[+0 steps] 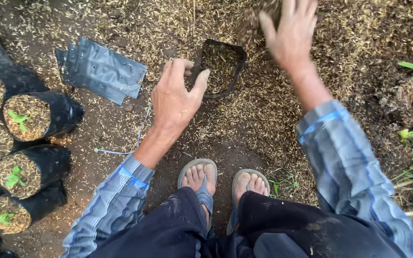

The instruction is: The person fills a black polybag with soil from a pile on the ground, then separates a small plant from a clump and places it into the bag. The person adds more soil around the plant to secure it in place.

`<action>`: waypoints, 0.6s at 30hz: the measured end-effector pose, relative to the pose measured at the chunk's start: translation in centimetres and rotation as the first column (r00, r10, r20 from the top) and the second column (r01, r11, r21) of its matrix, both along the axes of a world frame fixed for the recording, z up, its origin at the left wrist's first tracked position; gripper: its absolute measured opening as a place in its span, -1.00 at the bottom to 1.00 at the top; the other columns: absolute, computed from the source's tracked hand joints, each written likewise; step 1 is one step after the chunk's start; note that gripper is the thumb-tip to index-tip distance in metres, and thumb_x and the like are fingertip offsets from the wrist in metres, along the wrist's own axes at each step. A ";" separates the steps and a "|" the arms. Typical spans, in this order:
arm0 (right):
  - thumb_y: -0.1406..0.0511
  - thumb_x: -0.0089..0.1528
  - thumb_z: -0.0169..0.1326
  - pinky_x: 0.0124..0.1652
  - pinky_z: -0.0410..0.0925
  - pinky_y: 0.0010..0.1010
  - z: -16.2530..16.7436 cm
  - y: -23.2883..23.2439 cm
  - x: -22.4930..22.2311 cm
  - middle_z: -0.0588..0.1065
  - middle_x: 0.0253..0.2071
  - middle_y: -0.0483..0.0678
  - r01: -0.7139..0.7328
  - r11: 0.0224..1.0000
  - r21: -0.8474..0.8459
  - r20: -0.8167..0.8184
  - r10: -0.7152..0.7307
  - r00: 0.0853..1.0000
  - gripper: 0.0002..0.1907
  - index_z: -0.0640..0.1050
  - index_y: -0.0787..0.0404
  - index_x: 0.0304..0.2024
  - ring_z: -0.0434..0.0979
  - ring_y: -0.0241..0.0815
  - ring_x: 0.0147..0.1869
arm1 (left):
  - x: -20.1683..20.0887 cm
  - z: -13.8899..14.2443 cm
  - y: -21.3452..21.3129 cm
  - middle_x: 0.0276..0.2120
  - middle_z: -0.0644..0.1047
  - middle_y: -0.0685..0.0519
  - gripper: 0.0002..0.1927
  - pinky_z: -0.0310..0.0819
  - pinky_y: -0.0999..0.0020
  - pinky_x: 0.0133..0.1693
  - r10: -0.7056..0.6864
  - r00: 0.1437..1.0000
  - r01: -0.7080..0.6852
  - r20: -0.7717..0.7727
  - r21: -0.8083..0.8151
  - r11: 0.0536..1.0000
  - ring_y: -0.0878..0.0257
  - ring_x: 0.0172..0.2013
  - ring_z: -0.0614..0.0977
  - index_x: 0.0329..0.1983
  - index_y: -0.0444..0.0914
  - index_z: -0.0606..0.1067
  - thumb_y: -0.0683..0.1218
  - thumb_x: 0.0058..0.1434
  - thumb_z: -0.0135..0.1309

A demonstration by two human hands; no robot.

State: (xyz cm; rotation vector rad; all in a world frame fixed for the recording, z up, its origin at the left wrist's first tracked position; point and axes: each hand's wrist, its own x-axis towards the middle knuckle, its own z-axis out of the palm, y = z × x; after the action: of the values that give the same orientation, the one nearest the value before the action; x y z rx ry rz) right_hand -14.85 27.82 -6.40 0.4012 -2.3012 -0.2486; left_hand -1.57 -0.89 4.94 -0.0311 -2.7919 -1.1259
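The left hand (175, 98) holds the near rim of an open black planting bag (221, 67), thumb and fingers spread along its edge; the bag stands on the ground (120, 138) partly filled with husk mix. The right hand (290, 33) is raised beyond the bag, cupping a clump of husk mix (259, 12). A stack of flat empty bags (101, 69) lies to the left. Filled bags with green seedlings (25, 119) line the left edge. Two sandalled feet (223, 184) rest near the bottom.
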 end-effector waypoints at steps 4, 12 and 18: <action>0.03 0.50 0.11 -0.16 0.44 -0.27 -4.2 -1.0 6.0 0.43 -0.05 0.00 0.105 0.925 -0.366 0.494 0.098 0.864 -0.63 0.45 0.17 0.08 0.45 -0.12 -0.06 | -0.7 -0.8 -0.4 -0.26 0.56 -0.05 -0.66 0.51 0.06 -0.34 0.033 0.999 -0.030 0.033 -0.075 0.997 0.04 -0.36 0.64 -0.16 -0.27 0.44 0.08 0.32 0.22; 0.04 0.42 0.02 -0.42 0.32 -0.51 6.4 -2.4 7.1 0.40 -0.36 -0.19 0.535 -0.062 -0.842 0.340 0.710 0.616 -0.71 0.48 0.10 -0.15 0.34 -0.39 -0.40 | -2.4 -3.0 -0.1 -0.49 0.55 -0.06 -0.75 0.41 0.23 -0.69 -0.022 1.000 0.022 0.000 -0.151 0.988 0.21 -0.66 0.57 -0.36 -0.28 0.44 -0.04 0.37 0.02; 0.15 0.48 -0.03 -0.08 0.45 -0.47 10.6 -11.1 7.2 0.47 -0.22 -0.15 0.360 -0.149 -0.921 0.069 0.847 0.527 -0.78 0.44 0.16 -0.13 0.42 -0.37 -0.18 | -3.4 -4.5 0.2 -0.54 0.54 -0.06 -0.75 0.42 0.29 -0.71 -0.014 1.000 0.017 0.016 -0.173 0.985 0.23 -0.68 0.56 -0.37 -0.29 0.44 -0.11 0.42 -0.08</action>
State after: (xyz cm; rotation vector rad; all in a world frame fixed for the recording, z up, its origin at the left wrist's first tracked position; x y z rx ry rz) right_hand -7.69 16.77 4.21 0.2055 -2.0934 2.4689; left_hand -4.98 -0.73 0.47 -0.0622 -2.8988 -0.8861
